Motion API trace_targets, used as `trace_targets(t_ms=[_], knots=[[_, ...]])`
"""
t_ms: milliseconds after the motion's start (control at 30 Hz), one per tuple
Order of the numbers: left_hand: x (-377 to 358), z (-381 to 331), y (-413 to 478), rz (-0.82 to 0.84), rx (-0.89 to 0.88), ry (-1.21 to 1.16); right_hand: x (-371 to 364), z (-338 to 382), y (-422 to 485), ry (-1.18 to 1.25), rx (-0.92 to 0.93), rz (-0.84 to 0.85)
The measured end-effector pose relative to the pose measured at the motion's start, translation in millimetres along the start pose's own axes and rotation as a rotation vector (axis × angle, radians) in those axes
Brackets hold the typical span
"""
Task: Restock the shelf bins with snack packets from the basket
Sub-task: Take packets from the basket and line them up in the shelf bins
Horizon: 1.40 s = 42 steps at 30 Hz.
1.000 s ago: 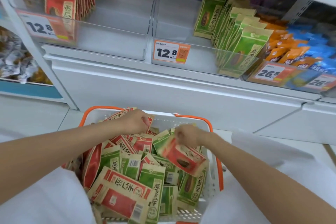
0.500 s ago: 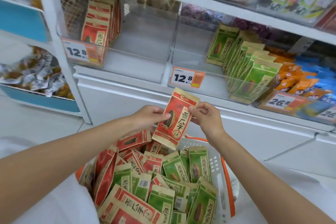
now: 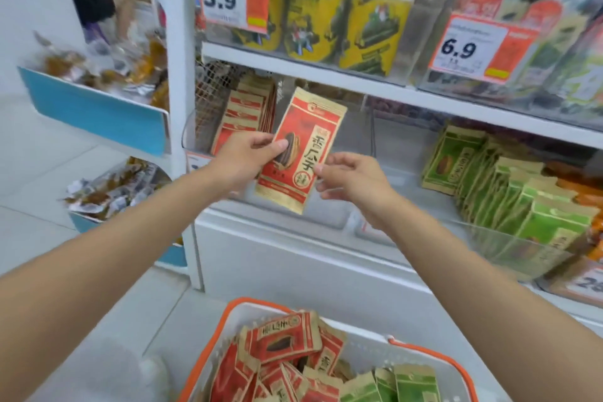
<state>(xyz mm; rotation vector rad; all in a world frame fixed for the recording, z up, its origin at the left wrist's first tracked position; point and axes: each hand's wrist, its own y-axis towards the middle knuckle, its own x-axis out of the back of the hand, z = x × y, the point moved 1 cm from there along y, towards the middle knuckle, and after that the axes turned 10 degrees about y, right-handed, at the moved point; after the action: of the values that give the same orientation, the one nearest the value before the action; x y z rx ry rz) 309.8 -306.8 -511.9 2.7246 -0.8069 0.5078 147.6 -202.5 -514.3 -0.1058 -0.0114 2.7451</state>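
Two blue-fronted bins [image 3: 98, 114] at far left hold wrapped sweets. One clear shelf bin [image 3: 189, 135] contains a row of red packets [image 3: 241, 108], at least four; the exact count is not discernible. The left hand [image 3: 248, 153] grips one red snack packet [image 3: 303, 147] by its left edge, thumb on the front; the packet is upright, slightly tilted, in front of that bin. The right hand [image 3: 352, 179] pinches its lower right edge. One row of green packets [image 3: 509, 192] stands to the right. One orange-rimmed basket [image 3: 248, 300] below holds mixed red and green packets.
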Motion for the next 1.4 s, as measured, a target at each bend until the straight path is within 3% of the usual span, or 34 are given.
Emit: trace_targets(t_ms=[167, 300, 367, 433, 533, 600, 767, 1100, 1267, 1400], knots=[[49.1, 11.2, 56.2, -0.034, 0.069, 0.042, -43.7, 18.7, 70.6, 0.016, 0.045, 0.017], [72.9, 28.8, 85.0, 0.043, 0.120, 0.176, -64.8, 0.9, 113.1, -0.077, -0.014, 0.046], [83.9, 36.9, 92.7, 0.096, 0.167, 0.296, -72.2, -13.0, 129.0, -0.090, -0.077, 0.077], [95.7, 47.8, 99.5, 0.037, 0.160, 0.472, -83.1, -26.6, 141.1, -0.133, -0.132, 0.133], [102.6, 60.1, 99.7, -0.193, 0.003, 0.810, -98.0, -47.2, 155.1, -0.402, -0.173, 0.194], [97.0, 66.4, 93.7, -0.245, -0.130, 0.994, -103.5, -55.4, 158.6, -0.462, -0.168, 0.192], [90.8, 76.2, 90.4, -0.194, -0.161, 1.353, -111.8, -62.0, 161.8, -0.414, -0.328, 0.274], [85.9, 82.9, 98.6, -0.281, -0.248, 1.424, -126.6, -69.7, 187.8, -0.353, -0.262, 0.079], [85.6, 83.5, 103.8, -0.288, -0.234, 1.156, -125.5, -65.9, 196.1, -0.503, -0.130, -0.001], [85.2, 81.1, 101.4, -0.320, -0.212, 1.100, -128.5, -73.2, 195.9, -0.630, -0.153, 0.071]])
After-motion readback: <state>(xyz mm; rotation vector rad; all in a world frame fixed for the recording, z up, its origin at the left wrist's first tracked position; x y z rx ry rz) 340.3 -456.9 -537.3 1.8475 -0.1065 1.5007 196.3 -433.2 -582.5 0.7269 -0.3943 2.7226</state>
